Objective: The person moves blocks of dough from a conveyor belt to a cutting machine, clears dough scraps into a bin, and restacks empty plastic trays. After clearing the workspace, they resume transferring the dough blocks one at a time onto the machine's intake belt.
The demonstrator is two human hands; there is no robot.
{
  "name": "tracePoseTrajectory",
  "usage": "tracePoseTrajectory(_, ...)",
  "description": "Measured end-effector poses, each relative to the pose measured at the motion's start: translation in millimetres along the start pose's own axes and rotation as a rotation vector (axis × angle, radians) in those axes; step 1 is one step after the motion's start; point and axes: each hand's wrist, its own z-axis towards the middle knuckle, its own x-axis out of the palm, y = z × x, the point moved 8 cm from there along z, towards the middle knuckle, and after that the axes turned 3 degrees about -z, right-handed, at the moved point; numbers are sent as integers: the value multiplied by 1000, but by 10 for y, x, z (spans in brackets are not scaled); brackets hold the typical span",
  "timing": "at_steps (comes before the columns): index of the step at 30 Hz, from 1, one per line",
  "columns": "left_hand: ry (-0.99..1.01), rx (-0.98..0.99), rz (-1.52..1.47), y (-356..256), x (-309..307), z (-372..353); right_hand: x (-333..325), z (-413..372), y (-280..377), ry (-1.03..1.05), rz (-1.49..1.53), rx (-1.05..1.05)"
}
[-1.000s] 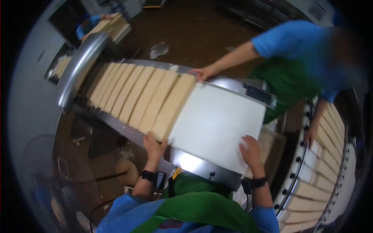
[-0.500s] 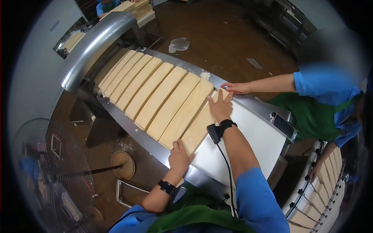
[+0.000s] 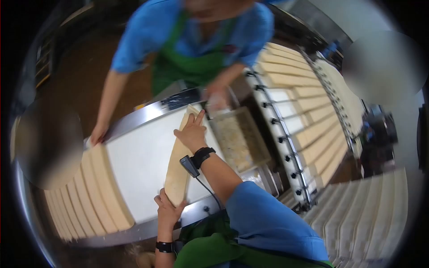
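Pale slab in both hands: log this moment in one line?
pale slab: over white surface; left hand: near end; right hand: toward far end; slab row: apart

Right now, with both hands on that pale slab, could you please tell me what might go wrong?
The pale slab might bend if lifted, since the left hand and right hand hold it near its ends. The wrist device has a cable that could snag. The co-worker's hand near the slab's far end could get bumped.

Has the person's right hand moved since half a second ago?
Yes: the right hand has moved along the white belt toward the dark panel on the metal rail.
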Motion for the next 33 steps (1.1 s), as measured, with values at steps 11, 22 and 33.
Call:
tracePoseTrajectory(11, -83, 531, 43, -2298, 1309, 397, -1670, -340, -3589, -641, 552, 439)
tracePoseTrajectory(22, 423, 583, -416, -3639, 2415, 828, -1968, 479, -5819, -184, 109, 618)
tracePoseTrajectory(33, 323, 706, -279, -3848, 2988, 933, -2039, 658, -6325, -351, 97, 603)
